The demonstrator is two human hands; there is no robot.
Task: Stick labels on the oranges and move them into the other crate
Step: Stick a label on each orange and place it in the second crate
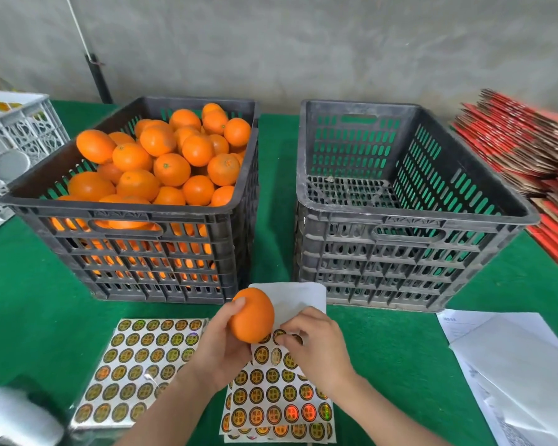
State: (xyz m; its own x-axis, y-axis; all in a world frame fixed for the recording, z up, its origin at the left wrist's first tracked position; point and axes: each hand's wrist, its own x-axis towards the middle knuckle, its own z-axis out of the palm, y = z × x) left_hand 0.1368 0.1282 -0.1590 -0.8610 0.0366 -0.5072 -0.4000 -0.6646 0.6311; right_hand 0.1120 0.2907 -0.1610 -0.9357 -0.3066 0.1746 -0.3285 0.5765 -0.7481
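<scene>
My left hand (221, 346) grips one orange (252, 315) above a sheet of round gold labels (273, 399) on the green table. My right hand (313, 341) pinches at a label near the top of that sheet, whose upper part is peeled back white. A second label sheet (136, 365) lies to the left. The left dark crate (126, 217) is heaped with oranges (171, 156). The right dark crate (409, 217) holds no oranges.
A white plastic crate (16, 140) stands at the far left. Red flat cartons (529, 146) are stacked at the right. White papers (512, 365) lie at the near right. A white bag-like object (16, 416) sits at the near left. A grey wall is behind.
</scene>
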